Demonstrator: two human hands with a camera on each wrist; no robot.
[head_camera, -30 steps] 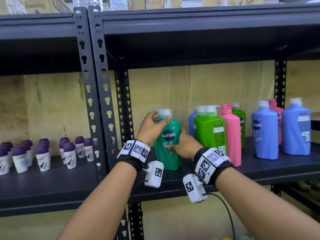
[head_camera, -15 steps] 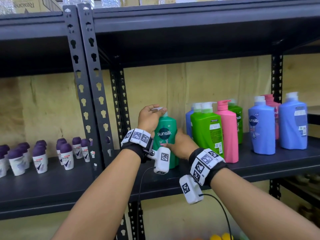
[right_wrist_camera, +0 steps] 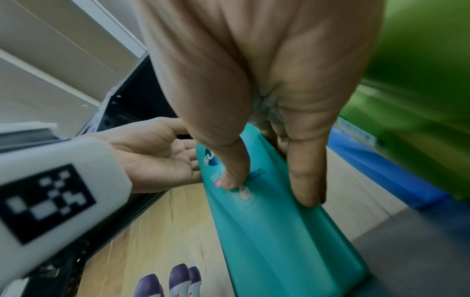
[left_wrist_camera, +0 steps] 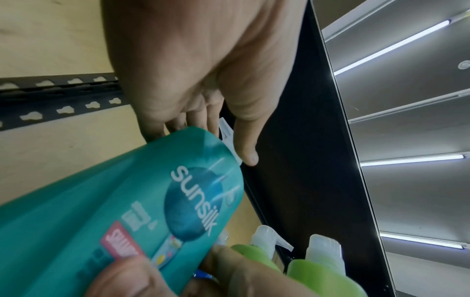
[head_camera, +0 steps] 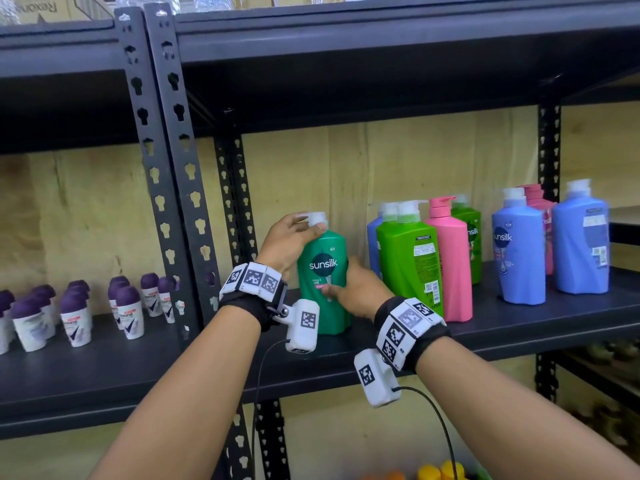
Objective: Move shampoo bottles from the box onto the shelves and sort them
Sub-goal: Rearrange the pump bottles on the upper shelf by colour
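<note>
A teal-green Sunsilk shampoo bottle (head_camera: pixel 325 271) stands upright on the black shelf (head_camera: pixel 519 323), left of the other bottles. My left hand (head_camera: pixel 308 226) grips its white pump top from the left, fingers curled over the cap (left_wrist_camera: pixel 226 128). My right hand (head_camera: pixel 346 287) holds the bottle's body lower down. Its thumb (right_wrist_camera: pixel 234 172) presses the front label and its fingers (right_wrist_camera: pixel 307 180) wrap the right edge. In the left wrist view the bottle (left_wrist_camera: pixel 127 211) fills the lower left. The bottle's base is hidden behind my left wrist camera.
Right of the bottle stand a light green bottle (head_camera: pixel 408 258), a pink one (head_camera: pixel 450 261) and two blue ones (head_camera: pixel 519 251). Small purple-capped roll-ons (head_camera: pixel 76 313) fill the left bay beyond the perforated upright (head_camera: pixel 173 202). An upper shelf (head_camera: pixel 381 46) hangs overhead.
Both hands keep hold of the green bottle on the shelf. My left fingers have closed further over the pump cap. The view has shifted slightly.
</note>
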